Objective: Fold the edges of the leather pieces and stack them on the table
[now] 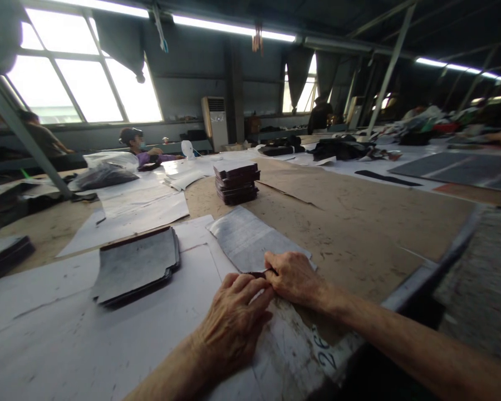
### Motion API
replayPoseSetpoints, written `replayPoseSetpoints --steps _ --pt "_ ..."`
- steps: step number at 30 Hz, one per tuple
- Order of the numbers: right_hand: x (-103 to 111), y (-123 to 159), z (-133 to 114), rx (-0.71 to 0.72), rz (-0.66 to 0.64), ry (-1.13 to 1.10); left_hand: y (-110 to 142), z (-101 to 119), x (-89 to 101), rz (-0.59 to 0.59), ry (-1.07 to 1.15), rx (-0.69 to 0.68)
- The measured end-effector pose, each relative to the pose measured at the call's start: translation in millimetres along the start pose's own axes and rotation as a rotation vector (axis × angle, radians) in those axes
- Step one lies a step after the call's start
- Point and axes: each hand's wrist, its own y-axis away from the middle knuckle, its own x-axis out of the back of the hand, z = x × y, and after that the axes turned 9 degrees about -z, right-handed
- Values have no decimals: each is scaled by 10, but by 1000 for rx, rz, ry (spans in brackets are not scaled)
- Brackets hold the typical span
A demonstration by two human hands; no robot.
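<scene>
My left hand (234, 323) lies on a grey flat sheet (250, 236) on the table, fingers bent and pressed down on its near part. My right hand (290, 275) is just beyond it, fingers curled and pinching a small dark item (259, 273) at the sheet's edge; what that item is I cannot make out. The two hands touch each other. To the left lies a small stack of dark cut panels (136, 264) on white paper (67, 328).
A taller stack of dark brown panels (236, 181) stands mid-table on the brown board surface (359, 223). White paper patterns (142, 209) spread left. A seated person (136, 146) works at the far left. Dark fabric heaps (338, 147) lie at the back. A metal rail (434, 264) runs on the right.
</scene>
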Motion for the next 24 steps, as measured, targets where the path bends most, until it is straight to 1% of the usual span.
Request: replayPoseSetpoints --steps 2,6,11,14,17,19,21,23,24 --pt "-7 -23 -16 -16 9 25 4 5 0 2 -3 6" --pt "3 -6 -38 6 5 52 9 17 -18 74 -2 33" --pt "-1 68 -25 56 -19 -8 -2 -54 -122 208 -17 -44" --pt "21 96 61 72 -52 -140 -5 -135 -184 227 -169 -36" --pt "41 69 180 48 -121 -323 -1 -218 -220 231 -343 -11" --pt "45 23 242 22 -167 -441 -2 -258 -239 246 -403 4" --pt "44 -29 273 -20 -197 -546 -4 -267 -257 255 -415 4" --pt "40 -71 274 -84 -208 -638 -1 -233 -265 253 -364 22" --pt "39 -83 268 -117 -208 -679 2 -202 -262 256 -317 52"
